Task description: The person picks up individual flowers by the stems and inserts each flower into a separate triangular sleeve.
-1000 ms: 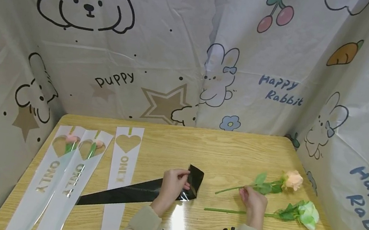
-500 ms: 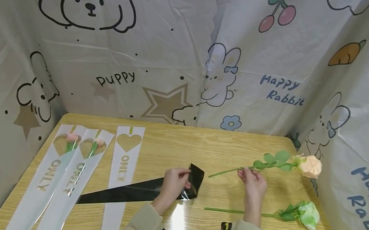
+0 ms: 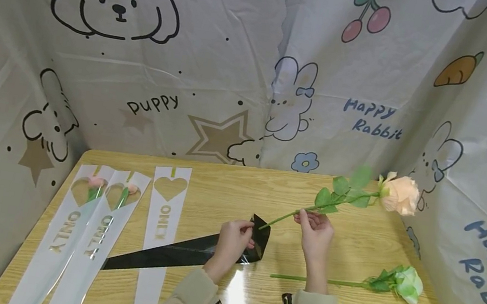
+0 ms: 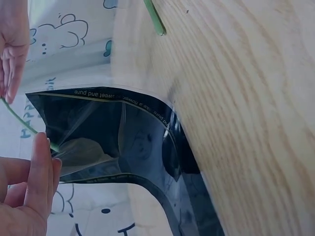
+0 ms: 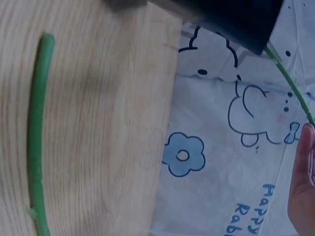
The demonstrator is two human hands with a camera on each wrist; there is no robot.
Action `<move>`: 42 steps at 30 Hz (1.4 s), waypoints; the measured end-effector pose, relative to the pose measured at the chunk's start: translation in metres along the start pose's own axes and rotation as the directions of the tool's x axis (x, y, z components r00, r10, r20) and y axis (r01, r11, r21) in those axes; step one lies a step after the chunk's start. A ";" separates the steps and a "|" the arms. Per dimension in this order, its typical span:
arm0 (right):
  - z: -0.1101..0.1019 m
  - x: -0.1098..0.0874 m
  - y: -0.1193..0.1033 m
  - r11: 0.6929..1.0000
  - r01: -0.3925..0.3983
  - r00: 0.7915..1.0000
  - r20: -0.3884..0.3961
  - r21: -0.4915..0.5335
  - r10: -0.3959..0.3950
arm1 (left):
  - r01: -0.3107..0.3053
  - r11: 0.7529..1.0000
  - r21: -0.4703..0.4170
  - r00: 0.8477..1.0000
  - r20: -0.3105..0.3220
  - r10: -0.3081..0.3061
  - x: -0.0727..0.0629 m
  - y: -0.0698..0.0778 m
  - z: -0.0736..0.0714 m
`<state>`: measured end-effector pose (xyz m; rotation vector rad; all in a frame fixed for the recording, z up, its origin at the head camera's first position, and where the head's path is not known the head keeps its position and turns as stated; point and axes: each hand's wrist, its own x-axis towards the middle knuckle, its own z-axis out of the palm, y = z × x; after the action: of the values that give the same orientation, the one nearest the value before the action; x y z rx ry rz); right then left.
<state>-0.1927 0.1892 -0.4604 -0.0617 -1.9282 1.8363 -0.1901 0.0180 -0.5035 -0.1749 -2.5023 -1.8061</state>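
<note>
My left hand (image 3: 232, 242) pinches the wide end of a black flower sleeve (image 3: 171, 254), whose narrow tip points left across the table. In the left wrist view, the sleeve's mouth (image 4: 81, 142) gapes beside the left fingers. My right hand (image 3: 317, 236) pinches the stem of a peach artificial rose (image 3: 400, 194) between thumb and fingers. Its bloom is raised to the upper right, and the stem slants down to the left. The stem's end (image 4: 55, 147) is at the sleeve mouth, just inside its edge. A green-white rose (image 3: 408, 285) lies on the table, its stem passing behind the right wrist.
Two white "ONLY" sleeves (image 3: 83, 243) holding pink flowers lie at the left of the wooden table (image 3: 229, 186). Another white sleeve (image 3: 151, 285) lies partly under the black one. Printed curtains (image 3: 219, 64) enclose the table's back and sides.
The right hand has lifted the peach rose off the table and moved it left, bringing the stem end to the black sleeve's mouth. The left hand has hardly moved.
</note>
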 end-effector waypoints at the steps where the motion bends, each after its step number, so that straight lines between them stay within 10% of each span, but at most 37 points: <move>1: 0.002 -0.002 -0.003 1.000 0.013 1.000 0.013 -0.014 -0.012 | 0.002 1.000 0.006 1.000 0.001 -0.002 0.000 0.000 0.000; 25: 0.023 -0.021 -0.017 0.997 -0.043 0.984 0.168 -0.058 0.052 | -0.089 0.996 -0.030 0.996 -0.028 0.088 0.011 0.021 0.005; 42: 0.026 -0.017 -0.017 0.964 0.009 0.929 0.360 -0.267 0.091 | -0.144 0.987 -0.075 0.987 -0.087 0.137 0.013 0.036 0.005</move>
<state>-0.1826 0.1578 -0.4495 0.1728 -2.4430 1.6958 -0.1984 0.0345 -0.4700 -0.2683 -2.3013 -1.8213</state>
